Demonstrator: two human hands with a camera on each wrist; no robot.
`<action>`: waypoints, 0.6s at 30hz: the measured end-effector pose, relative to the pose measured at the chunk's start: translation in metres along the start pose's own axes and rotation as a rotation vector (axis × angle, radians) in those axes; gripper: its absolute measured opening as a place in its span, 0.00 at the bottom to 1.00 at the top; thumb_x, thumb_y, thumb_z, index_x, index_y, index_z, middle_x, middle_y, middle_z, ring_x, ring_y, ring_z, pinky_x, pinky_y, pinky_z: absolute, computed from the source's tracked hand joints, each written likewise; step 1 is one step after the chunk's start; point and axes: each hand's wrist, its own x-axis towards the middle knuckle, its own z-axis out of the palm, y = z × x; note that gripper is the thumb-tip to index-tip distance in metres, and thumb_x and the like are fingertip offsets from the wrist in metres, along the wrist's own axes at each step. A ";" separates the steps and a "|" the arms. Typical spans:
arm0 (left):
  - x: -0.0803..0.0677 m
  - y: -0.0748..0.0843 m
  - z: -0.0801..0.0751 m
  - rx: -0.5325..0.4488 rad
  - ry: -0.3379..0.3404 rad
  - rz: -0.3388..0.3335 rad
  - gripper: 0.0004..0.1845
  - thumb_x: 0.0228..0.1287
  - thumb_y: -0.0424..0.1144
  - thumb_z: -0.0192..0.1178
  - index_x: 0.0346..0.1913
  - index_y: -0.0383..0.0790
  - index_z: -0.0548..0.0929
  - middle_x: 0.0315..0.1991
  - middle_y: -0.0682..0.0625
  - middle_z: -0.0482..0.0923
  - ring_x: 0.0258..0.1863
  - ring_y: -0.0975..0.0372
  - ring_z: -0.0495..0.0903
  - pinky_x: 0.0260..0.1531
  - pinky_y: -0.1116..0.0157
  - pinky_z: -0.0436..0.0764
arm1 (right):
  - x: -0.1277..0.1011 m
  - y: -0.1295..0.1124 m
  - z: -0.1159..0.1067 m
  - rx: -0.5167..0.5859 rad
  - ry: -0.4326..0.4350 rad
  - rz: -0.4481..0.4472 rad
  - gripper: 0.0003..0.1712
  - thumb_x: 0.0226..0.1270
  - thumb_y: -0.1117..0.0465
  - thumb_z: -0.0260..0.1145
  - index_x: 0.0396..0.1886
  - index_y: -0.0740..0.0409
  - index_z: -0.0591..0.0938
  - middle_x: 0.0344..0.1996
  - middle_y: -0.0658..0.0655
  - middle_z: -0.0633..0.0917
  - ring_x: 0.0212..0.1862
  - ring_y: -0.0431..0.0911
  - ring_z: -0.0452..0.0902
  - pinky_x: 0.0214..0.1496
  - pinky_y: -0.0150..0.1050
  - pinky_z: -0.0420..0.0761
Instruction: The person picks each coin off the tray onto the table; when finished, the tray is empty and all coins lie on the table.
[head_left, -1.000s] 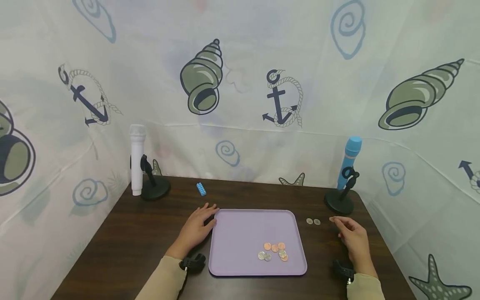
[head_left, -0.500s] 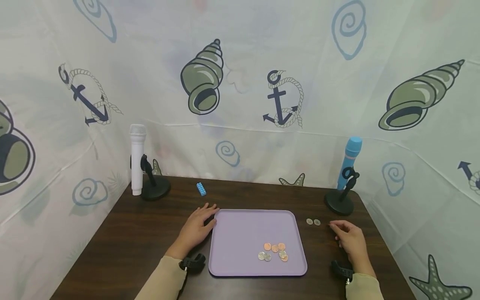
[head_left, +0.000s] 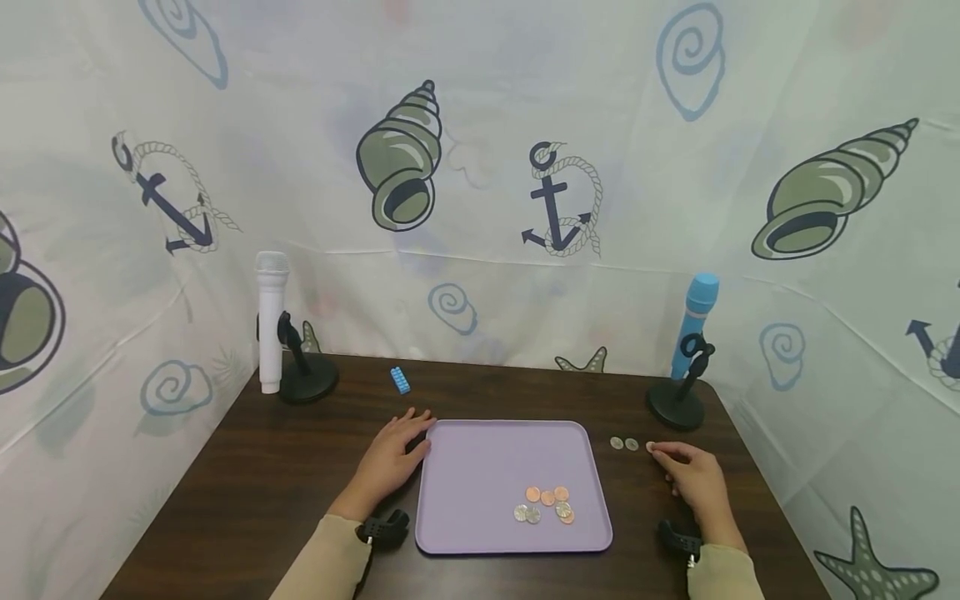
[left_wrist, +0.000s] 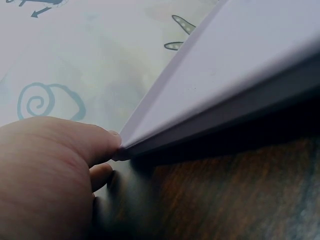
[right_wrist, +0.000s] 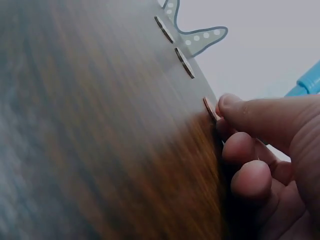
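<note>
Copper-coloured coin (right_wrist: 210,108) slides along the dark wooden bench (head_left: 262,467) under the right hand's (head_left: 693,481) fingertip, left hand (head_left: 390,454) flat, steadying the lilac plastic tray (head_left: 487,458).

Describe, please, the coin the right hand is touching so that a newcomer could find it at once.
Start at the purple tray in the middle of the dark wooden table, then look to the bare wood on its right. Three coins lie there in a short row; the copper coin is the one farthest from the tray, at the right hand fingertips. Its two neighbours, the silver coins, are greyish.
</note>
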 end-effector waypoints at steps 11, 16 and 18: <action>0.000 0.000 -0.002 0.005 -0.017 -0.003 0.26 0.81 0.44 0.64 0.77 0.46 0.80 0.81 0.47 0.73 0.87 0.48 0.61 0.88 0.40 0.53 | -0.002 -0.001 0.002 -0.105 -0.069 -0.064 0.21 0.78 0.50 0.72 0.65 0.49 0.90 0.57 0.61 0.85 0.36 0.48 0.75 0.27 0.39 0.81; 0.000 0.000 0.000 0.006 -0.015 -0.012 0.25 0.81 0.45 0.63 0.77 0.47 0.80 0.81 0.48 0.73 0.87 0.48 0.61 0.88 0.40 0.53 | -0.002 -0.004 0.001 -0.139 -0.074 -0.103 0.22 0.79 0.47 0.71 0.65 0.51 0.90 0.62 0.63 0.87 0.52 0.52 0.81 0.44 0.39 0.80; 0.001 0.000 0.001 0.003 -0.014 -0.015 0.25 0.81 0.45 0.63 0.77 0.48 0.80 0.81 0.48 0.73 0.87 0.48 0.61 0.88 0.40 0.53 | -0.002 -0.004 0.001 -0.146 -0.068 -0.115 0.22 0.80 0.47 0.71 0.64 0.51 0.90 0.63 0.62 0.88 0.59 0.52 0.81 0.52 0.38 0.78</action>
